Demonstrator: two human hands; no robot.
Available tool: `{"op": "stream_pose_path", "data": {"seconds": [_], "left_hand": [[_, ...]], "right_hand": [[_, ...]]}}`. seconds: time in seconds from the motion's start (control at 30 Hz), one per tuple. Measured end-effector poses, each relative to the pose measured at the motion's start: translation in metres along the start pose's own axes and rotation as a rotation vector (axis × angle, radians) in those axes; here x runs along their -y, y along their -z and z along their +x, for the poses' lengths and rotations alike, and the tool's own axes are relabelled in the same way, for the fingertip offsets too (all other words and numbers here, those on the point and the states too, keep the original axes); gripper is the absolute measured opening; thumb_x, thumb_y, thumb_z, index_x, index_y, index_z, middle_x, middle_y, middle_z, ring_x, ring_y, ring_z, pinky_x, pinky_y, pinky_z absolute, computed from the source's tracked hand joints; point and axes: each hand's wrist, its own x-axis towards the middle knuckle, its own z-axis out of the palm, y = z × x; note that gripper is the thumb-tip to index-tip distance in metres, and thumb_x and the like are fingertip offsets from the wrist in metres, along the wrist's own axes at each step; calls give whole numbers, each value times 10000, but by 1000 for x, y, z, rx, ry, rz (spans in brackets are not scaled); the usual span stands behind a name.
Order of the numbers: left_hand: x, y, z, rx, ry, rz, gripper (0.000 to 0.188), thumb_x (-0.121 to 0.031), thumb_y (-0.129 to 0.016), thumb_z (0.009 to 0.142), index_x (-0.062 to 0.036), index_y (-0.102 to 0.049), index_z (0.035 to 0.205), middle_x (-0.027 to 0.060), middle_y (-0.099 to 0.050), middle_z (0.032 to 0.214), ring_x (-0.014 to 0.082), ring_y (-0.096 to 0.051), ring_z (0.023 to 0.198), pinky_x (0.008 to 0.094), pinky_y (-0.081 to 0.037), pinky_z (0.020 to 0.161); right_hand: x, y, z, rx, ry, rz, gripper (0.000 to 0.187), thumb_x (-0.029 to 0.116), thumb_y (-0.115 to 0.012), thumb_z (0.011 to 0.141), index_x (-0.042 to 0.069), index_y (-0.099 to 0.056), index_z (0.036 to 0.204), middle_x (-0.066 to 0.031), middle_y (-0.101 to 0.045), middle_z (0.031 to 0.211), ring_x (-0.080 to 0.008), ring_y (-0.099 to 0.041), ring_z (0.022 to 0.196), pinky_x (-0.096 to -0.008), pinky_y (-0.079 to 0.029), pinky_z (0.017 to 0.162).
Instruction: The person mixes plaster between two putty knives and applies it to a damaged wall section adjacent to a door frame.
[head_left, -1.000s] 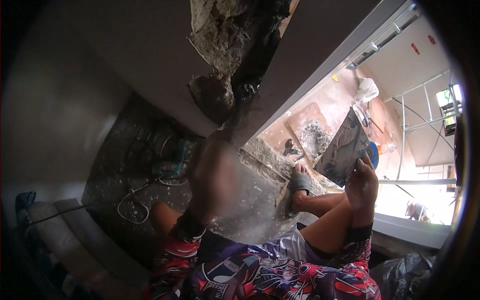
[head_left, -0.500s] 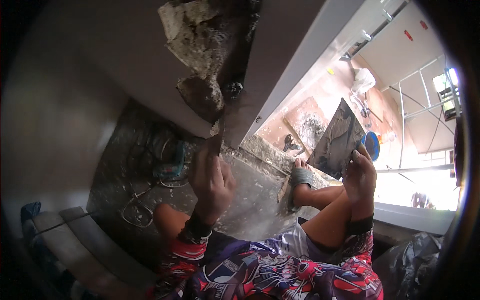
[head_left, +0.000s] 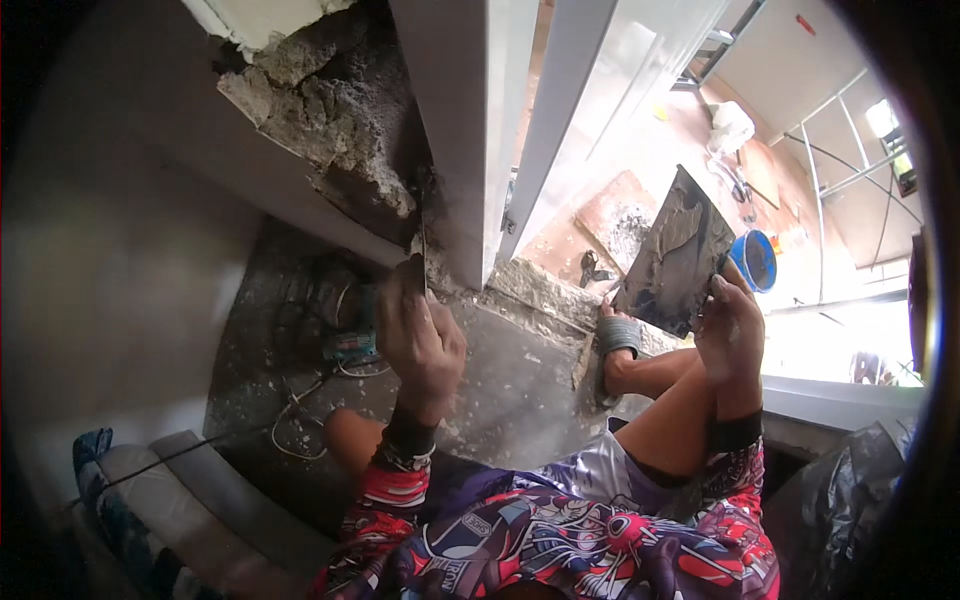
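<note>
My left hand is closed around a thin, dark flat blade, seen nearly edge-on; its handle is hidden by my fingers. The tip of that blade points up at the lower end of a broken wall edge, where rough grey mortar shows beneath torn white plaster. Whether it touches the mortar I cannot tell. My right hand grips the lower right edge of a dark square plate, held tilted, with wet grey mortar smeared over its face.
A white frame rises beside the broken wall. Beyond it are a blue bucket, a dirty board, a white bag and metal scaffolding. At left, a teal power tool lies with its cord; black plastic is at right.
The view has shifted, so the broken wall and frame sit further left and a gap in the frame shows. Both hands keep their holds, with the blade still near the wall's lower break.
</note>
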Motion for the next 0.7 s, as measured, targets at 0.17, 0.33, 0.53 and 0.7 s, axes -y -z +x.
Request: {"op": "stream_pose_path", "data": {"seconds": [0.17,0.33,0.53,0.7], "left_hand": [[2,6,-16,27,54,-70,385,82,-513,863,104,-546,1246,264,-600,1121,424,-620,983,482,-509,836],[8,8,-21,62,29,-26,371,65,-515,887,98,-549,1255,271,-602,1145,417,-626,986,471,-511,847],[11,34,-47,-6,63,-246,298,17,-550,919,103,-586,1201,270,-620,1110,412,-632,958,460,-515,832],[30,41,-110,173,468,-510,227,-2,-577,926,101,-607,1126,226,-638,1037,340,-659,829,412,-543,712]], "right_hand": [[4,-14,-3,-140,47,-117,403,126,-492,959,-22,-492,1334,-107,-674,1123,-151,-689,853,-275,-568,679],[0,-11,0,-107,15,-89,391,122,-483,967,-22,-491,1331,-111,-674,1121,-168,-696,881,-291,-581,697],[-6,-15,0,-88,-42,-101,361,97,-478,970,-19,-503,1310,-113,-675,1119,-189,-699,897,-322,-593,727],[-11,-6,3,-13,-88,-154,344,104,-485,971,-13,-519,1292,-114,-669,1132,-201,-689,936,-356,-588,788]]}}
